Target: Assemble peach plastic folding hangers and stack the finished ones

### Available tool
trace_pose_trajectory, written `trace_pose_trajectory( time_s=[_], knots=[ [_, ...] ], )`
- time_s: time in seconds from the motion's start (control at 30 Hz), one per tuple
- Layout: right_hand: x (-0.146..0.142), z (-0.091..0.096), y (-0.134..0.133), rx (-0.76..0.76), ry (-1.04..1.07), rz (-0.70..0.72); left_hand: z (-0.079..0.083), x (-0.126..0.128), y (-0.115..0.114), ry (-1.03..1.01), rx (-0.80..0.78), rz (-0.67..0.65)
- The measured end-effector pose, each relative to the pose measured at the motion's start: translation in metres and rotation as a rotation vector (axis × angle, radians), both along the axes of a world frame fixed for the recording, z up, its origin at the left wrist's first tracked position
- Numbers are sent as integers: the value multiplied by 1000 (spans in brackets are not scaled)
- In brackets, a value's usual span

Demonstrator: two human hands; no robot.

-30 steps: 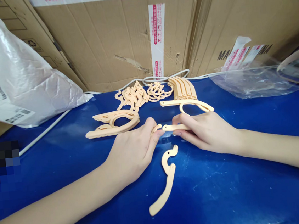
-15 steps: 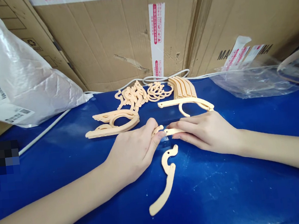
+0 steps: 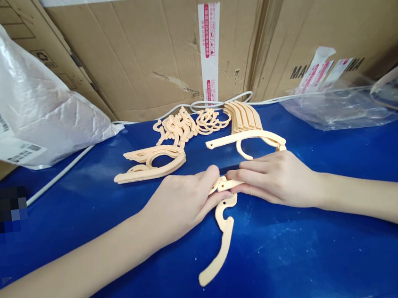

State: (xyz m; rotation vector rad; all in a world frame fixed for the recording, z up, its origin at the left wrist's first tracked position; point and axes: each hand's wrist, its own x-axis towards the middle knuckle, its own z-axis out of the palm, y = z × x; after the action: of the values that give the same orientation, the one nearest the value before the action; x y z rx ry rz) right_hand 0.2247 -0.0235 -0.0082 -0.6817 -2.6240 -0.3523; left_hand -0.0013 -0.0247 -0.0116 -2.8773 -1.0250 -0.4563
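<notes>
A small pale notched piece [image 3: 213,185] sits between the two hands, pinched by the thumb and fingers of the left hand [image 3: 186,202], and the holed end of a pale strip [image 3: 229,184] meets it there, gripped in the fingers of the right hand [image 3: 276,178]. The fingertips of both hands are close together; whether the two ends are joined is too small to tell. Just beyond the right hand lies a long curved arm [image 3: 245,136] with a round hook [image 3: 242,150] below it; the hand hides how these connect to the strip. Just nearer than the hands, a loose jointed piece [image 3: 221,251] lies on the blue table [image 3: 303,261], its notched end close under the fingertips. Beyond the left hand rests a stack of folded hangers [image 3: 145,175]. Farther out, ahead of both hands, are a heap of notched parts [image 3: 177,128], a heap of hooks [image 3: 214,128] and a row of curved arms [image 3: 243,118]. A silvery bag [image 3: 33,100] leans in to the left, clear plastic [image 3: 344,111] lies to the right, and cardboard boxes [image 3: 139,55] stand behind.
</notes>
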Motion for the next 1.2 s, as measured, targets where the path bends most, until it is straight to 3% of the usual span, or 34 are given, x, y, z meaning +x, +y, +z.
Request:
trace_pose_trajectory(
  time_s=[0.13,0.37,0.57,0.83,1.2],
  knots=[
    [0,0,0,-7,8,-13,-3,1,-1,7,10,52],
    [-1,1,1,-187,29,-28,0,1,-1,-7,-49,114],
    [1,-1,1,-177,36,-104,1,1,-1,2,-17,134],
    [2,0,0,-105,23,-94,2,1,-4,79,138,124],
    [3,0,-1,-31,26,-59,9,-1,-11,216,577,8]
  ],
)
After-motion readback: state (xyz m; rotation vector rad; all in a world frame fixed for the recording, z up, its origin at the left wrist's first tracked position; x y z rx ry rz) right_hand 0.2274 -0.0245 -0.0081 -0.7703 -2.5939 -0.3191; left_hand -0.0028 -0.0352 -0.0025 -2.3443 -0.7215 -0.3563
